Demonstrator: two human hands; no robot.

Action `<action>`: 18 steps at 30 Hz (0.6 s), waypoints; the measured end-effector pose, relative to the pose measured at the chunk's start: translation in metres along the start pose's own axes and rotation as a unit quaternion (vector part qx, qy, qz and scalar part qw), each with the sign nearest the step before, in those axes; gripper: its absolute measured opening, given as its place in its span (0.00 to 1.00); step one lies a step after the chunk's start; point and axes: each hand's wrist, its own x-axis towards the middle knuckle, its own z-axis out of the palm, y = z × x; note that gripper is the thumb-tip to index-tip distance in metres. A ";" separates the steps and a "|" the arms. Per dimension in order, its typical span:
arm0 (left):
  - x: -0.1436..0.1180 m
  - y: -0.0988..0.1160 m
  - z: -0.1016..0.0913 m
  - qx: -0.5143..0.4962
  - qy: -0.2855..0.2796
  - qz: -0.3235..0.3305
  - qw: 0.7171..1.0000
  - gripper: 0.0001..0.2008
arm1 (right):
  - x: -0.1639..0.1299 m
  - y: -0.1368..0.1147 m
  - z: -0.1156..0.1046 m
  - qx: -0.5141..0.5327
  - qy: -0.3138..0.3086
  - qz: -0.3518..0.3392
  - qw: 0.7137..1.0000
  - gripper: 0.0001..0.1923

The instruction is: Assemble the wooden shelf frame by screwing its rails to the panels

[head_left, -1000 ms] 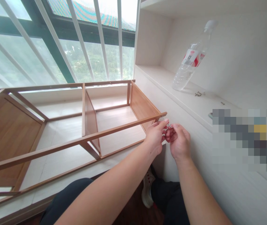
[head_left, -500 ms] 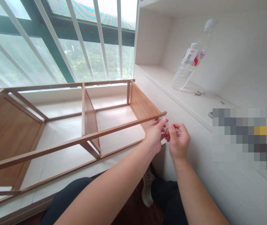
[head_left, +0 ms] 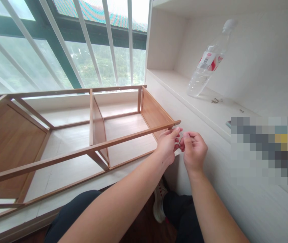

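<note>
A brown wooden shelf frame (head_left: 131,136) lies on its side on the pale window ledge. At the right end of its front rail, my left hand (head_left: 168,143) is closed, thumb and fingertips pinched around a thin metal rod (head_left: 180,132), which looks like a hex key. Just to the right, my right hand (head_left: 194,148) is closed too, its thumb and curled fingers gripping the rod's other end. The rod's tip by the rail is tiny, and fingers cover part of it.
A clear plastic bottle (head_left: 207,64) stands on the white shelf (head_left: 170,77) at the right. Several small screws (head_left: 215,100) lie beside it. A blurred-out patch (head_left: 267,148) covers things further right. White window bars (head_left: 110,42) rise behind the frame.
The view has shifted very slightly. Both hands stay at the rail's end with the rod; my right hand may have turned a little, hard to make out.
</note>
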 end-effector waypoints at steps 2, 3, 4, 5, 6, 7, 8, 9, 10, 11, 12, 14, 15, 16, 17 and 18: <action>-0.001 0.001 0.001 -0.001 0.004 -0.005 1.000 0.14 | 0.001 -0.001 0.000 -0.001 0.004 0.007 1.000 0.18; -0.001 0.001 0.001 -0.001 0.008 -0.007 1.000 0.13 | 0.002 -0.001 0.000 0.002 0.004 0.011 1.000 0.18; -0.001 0.002 0.002 -0.001 0.011 -0.008 1.000 0.13 | 0.003 0.000 0.000 0.009 0.003 0.016 1.000 0.18; -0.002 0.002 0.002 -0.001 0.013 -0.007 1.000 0.12 | 0.004 0.000 -0.001 0.020 -0.001 0.021 1.000 0.18; -0.002 0.002 0.003 -0.001 0.012 -0.005 1.000 0.13 | 0.005 0.001 -0.001 0.036 -0.006 0.029 0.999 0.18; -0.002 0.002 0.003 -0.001 0.011 -0.002 1.000 0.13 | 0.006 0.002 -0.001 0.055 -0.014 0.040 0.998 0.18; -0.002 0.002 0.003 -0.002 0.009 -0.001 1.000 0.13 | 0.007 0.002 -0.002 0.077 -0.023 0.056 0.995 0.18; -0.001 0.003 0.004 -0.002 0.009 0.001 1.000 0.13 | 0.009 0.003 -0.002 0.101 -0.032 0.076 0.991 0.17; -0.001 0.003 0.004 -0.002 0.010 0.001 1.000 0.14 | 0.010 0.003 -0.003 0.125 -0.043 0.101 0.986 0.17; -0.001 0.003 0.004 -0.001 0.014 0.001 1.000 0.14 | 0.011 0.002 -0.004 0.150 -0.054 0.126 0.979 0.17; -0.001 0.003 0.004 0.000 0.019 -0.001 1.000 0.14 | 0.012 0.002 -0.004 0.171 -0.063 0.151 0.972 0.17; -0.001 0.004 0.004 0.006 0.027 -0.002 1.000 0.15 | 0.014 0.000 -0.006 0.203 -0.075 0.190 0.958 0.16; -0.001 0.004 0.004 0.010 0.030 -0.001 1.000 0.15 | 0.014 0.000 -0.006 0.213 -0.077 0.204 0.952 0.15; -0.001 0.004 0.004 0.013 0.031 -0.001 0.999 0.15 | 0.015 0.000 -0.007 0.219 -0.080 0.216 0.948 0.15; -0.001 0.004 0.004 0.016 0.032 0.000 0.999 0.15 | 0.015 0.000 -0.007 0.223 -0.083 0.226 0.945 0.14; -0.001 0.004 0.004 0.019 0.033 0.001 0.999 0.14 | 0.015 0.000 -0.008 0.226 -0.087 0.235 0.941 0.14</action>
